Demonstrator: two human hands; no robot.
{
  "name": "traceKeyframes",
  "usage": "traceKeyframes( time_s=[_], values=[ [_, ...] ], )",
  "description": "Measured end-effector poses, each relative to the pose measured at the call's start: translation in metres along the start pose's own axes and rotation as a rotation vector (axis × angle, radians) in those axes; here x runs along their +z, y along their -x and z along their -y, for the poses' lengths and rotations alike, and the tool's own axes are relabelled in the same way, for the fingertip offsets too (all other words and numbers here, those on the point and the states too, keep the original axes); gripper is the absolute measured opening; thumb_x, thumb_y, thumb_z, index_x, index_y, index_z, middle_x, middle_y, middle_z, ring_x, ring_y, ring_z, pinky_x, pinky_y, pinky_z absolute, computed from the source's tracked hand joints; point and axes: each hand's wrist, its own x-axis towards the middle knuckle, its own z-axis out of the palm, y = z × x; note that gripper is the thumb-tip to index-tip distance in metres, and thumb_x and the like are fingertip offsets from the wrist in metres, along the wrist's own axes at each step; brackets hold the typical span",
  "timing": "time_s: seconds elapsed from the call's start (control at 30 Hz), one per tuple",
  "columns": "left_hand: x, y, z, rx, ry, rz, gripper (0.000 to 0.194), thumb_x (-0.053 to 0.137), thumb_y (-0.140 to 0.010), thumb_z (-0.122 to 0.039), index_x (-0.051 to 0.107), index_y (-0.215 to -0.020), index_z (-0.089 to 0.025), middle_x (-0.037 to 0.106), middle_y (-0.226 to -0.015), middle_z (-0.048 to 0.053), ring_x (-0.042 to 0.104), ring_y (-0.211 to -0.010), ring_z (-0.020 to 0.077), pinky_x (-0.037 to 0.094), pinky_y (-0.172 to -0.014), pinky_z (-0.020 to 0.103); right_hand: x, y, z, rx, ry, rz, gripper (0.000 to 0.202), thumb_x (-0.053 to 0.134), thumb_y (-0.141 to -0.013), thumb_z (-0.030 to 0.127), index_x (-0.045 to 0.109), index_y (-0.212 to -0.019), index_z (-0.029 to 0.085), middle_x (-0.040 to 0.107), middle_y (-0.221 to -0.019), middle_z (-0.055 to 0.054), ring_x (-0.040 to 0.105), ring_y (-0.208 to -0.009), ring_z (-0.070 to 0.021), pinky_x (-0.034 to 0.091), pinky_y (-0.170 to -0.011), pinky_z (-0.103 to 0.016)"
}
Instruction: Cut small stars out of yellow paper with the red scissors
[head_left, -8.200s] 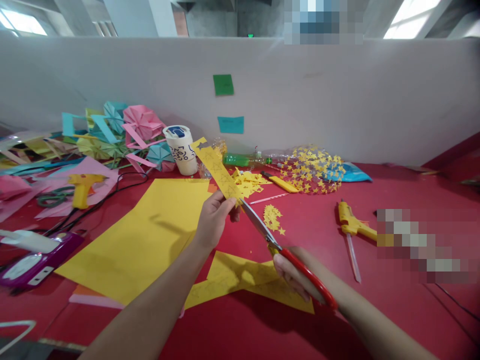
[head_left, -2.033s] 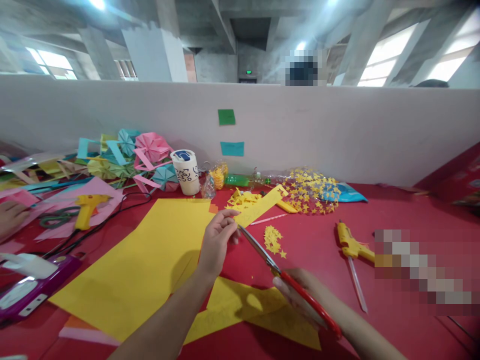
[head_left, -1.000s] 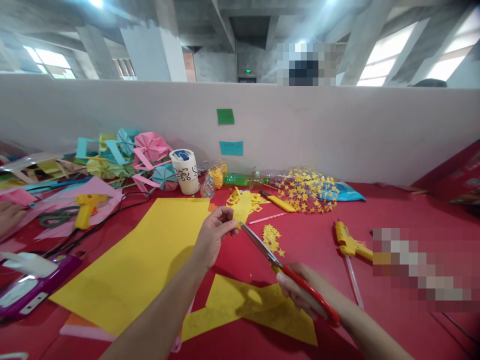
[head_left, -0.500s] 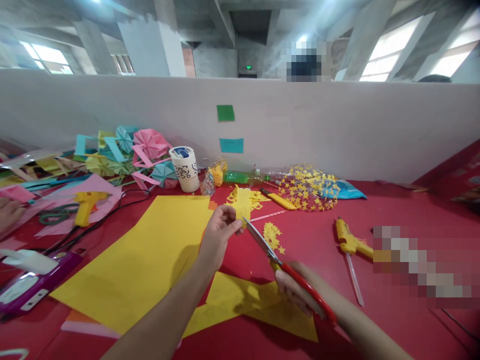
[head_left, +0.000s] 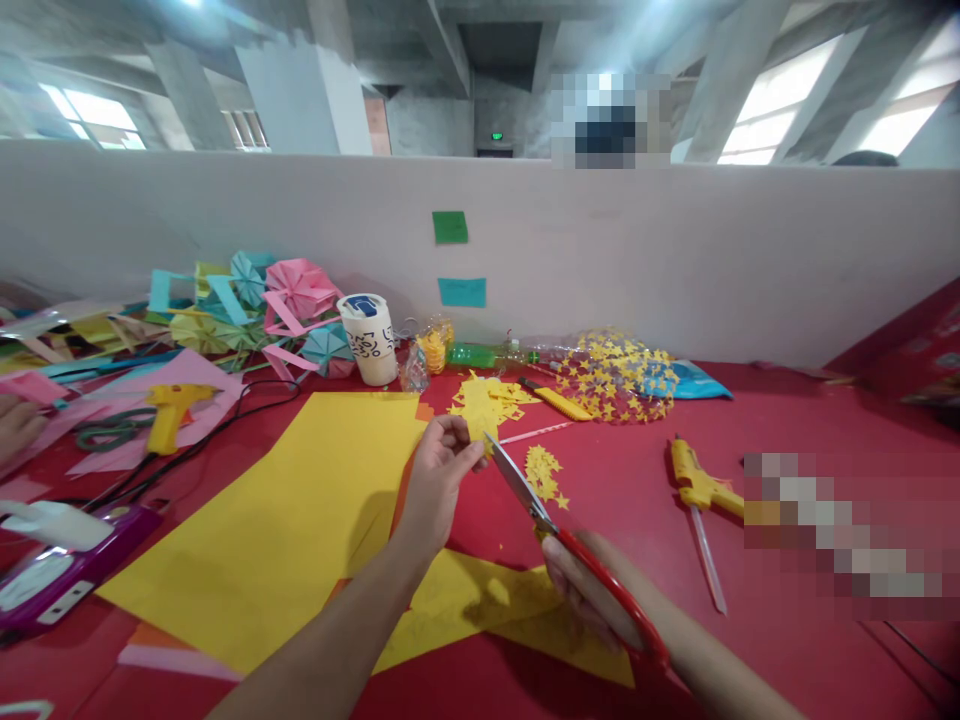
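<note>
Between thumb and fingers, my left hand [head_left: 441,470] pinches a small piece of yellow paper [head_left: 481,422]. My right hand [head_left: 581,580] grips red-handled scissors [head_left: 611,592], their tips at the lower edge of that piece, close to the left fingertips. Small cut yellow stars [head_left: 544,474] lie right of the blades. Behind the held piece is a heap of yellow scraps [head_left: 510,396]. A large yellow sheet [head_left: 300,500] spreads out to the left, and more yellow paper [head_left: 450,610] lies under my forearms.
At the right lies a yellow glue gun [head_left: 697,478]; another glue gun [head_left: 171,412] and a purple power strip [head_left: 82,570] are left. A white cup [head_left: 369,345], green bottle [head_left: 472,355], yellow cutter [head_left: 562,400] and bagged stars [head_left: 615,380] line the back. Another person's hand [head_left: 19,428] shows far left.
The yellow piece in my left hand has tilted and its upper part sits lower. My right hand and the scissors have shifted slightly left and down.
</note>
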Motion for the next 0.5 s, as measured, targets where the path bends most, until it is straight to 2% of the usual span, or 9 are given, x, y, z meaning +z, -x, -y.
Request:
traceKeyframes(
  time_s=[0.33,0.5],
  values=[
    [-0.0001,-0.0015,0.0010,0.002,0.024,0.003,0.023,0.071,-0.076,-0.017,0.055,-0.093,-0.020,0.052,-0.077,-0.005,0.056,-0.064,0.0069,0.046,-0.064,0.021,-0.0023,0.0011,0.0058,-0.045,0.081,-0.065,0.069,0.042,-0.073,0.089,0.040,-0.057,0.022,0.035,-0.038,0.008,0.034,-0.029,-0.0059,0.024,-0.027,-0.017],
    [-0.0013,-0.0035,-0.0016,0.005,0.003,0.015,0.023,0.072,-0.075,-0.018,0.057,-0.093,-0.020,0.052,-0.078,-0.005,0.055,-0.063,0.0066,0.046,-0.062,0.021,-0.0066,0.0021,0.0079,0.018,0.083,-0.050,0.065,0.047,-0.074,0.086,0.042,-0.061,0.022,0.034,-0.038,0.010,0.032,-0.027,-0.0053,0.029,-0.026,-0.017]
  ],
)
